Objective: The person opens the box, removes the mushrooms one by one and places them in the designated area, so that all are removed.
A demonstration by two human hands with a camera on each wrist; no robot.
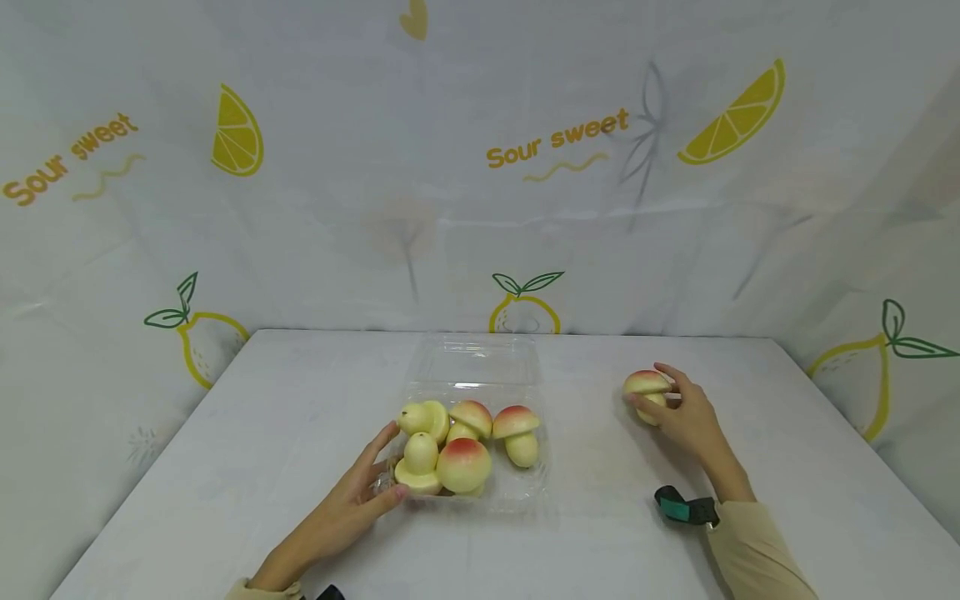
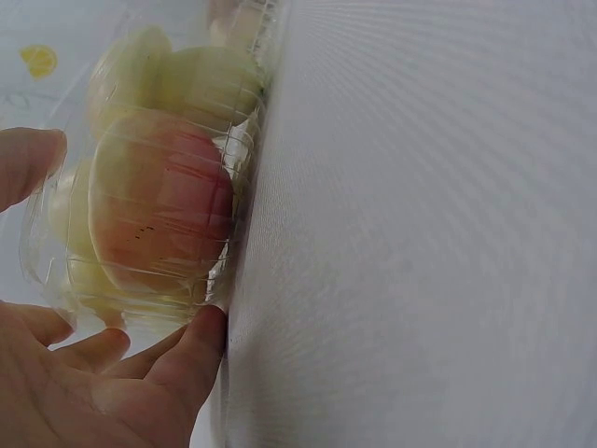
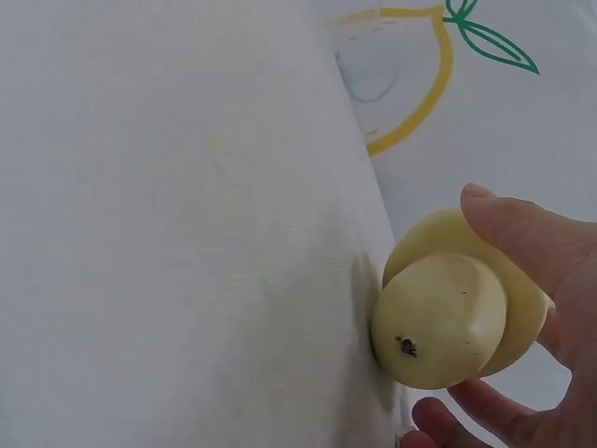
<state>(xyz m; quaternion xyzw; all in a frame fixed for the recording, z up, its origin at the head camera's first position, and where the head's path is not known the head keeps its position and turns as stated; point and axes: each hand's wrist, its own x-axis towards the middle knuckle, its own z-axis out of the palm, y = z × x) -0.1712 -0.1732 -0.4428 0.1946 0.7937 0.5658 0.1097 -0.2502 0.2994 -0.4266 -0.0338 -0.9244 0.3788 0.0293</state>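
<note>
Clear plastic box (image 1: 536,493), one: placed on the bench (image 1: 600,533), left of centre, its lid (image 1: 476,362) opened out on the far side. Five mushroom-shaped pieces are contained: one lying on its side (image 1: 423,419) at far left, one cap-up (image 1: 471,419) at far middle, one tilted (image 1: 517,435) at right, one stem-up (image 1: 418,467) at near left, one red-topped (image 1: 463,465) beside it.

Left hand (image 1: 348,504), one: set at the box's near left corner, which is held between the parted thumb and fingers.

Right hand (image 1: 688,417), one: placed right of the box, well apart. A sixth mushroom piece (image 1: 645,383) is pinched between thumb and fingers, parted by its width; whether the bench is touched by it cannot be told.

Lemon-printed cloth (image 1: 337,250), one: hung behind the bench.
</note>
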